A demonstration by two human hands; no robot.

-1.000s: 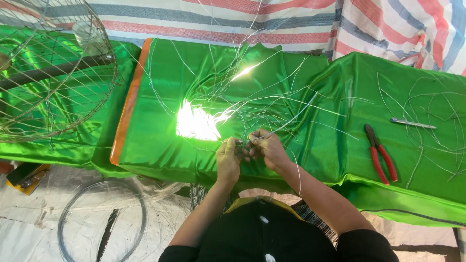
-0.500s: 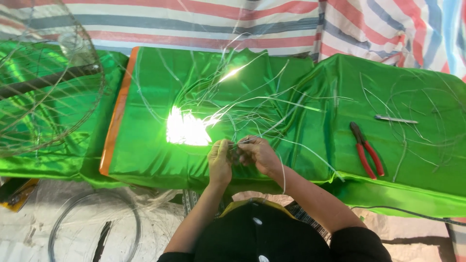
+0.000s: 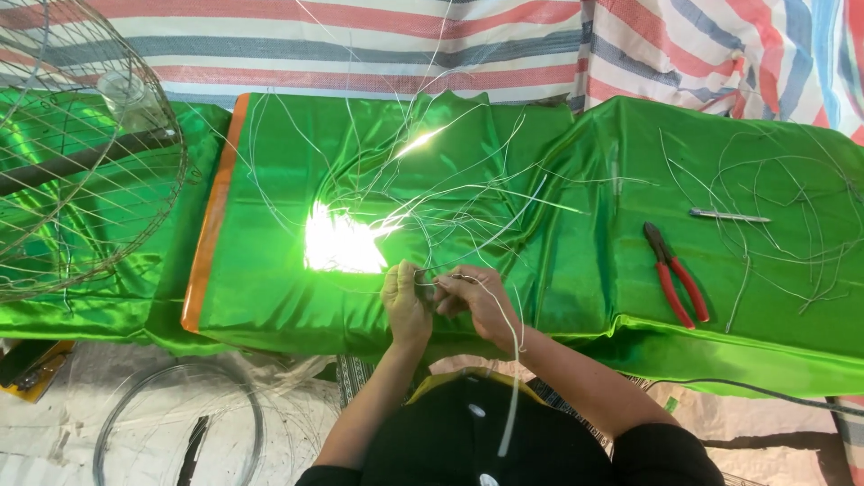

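Wire (image 3: 468, 247), thin and silvery, lies in a loose tangle over the middle of the green cloth, and one strand of it runs into our hands at the near edge of the bench. Our left hand (image 3: 405, 301) is curled closed around the strand, fingertips pressed against those of our right hand (image 3: 477, 301), which is likewise pinched shut on the same wire; the two hands touch each other just above the bench's front edge. A longer pale strand (image 3: 513, 378) hangs from the right hand down past our black-clothed lap.

Compared with the picture half a second back, our hands have kept the same pinch and the same spot on the near edge; only our head has shifted a little, so the bench sits slightly further to the right in view. The tangle looks unchanged.

Red-handled pliers (image 3: 675, 274) lie on the right part of the bench, well apart from our hands, with a slim metal tool (image 3: 729, 216) just beyond them toward the far edge. More loose wire loops (image 3: 792, 225) spread over the right end. A round wire cage (image 3: 81, 171) rests over the left end of the bench. A bright glare (image 3: 342, 243) sits on the green cloth (image 3: 270, 225) just left of our hands.
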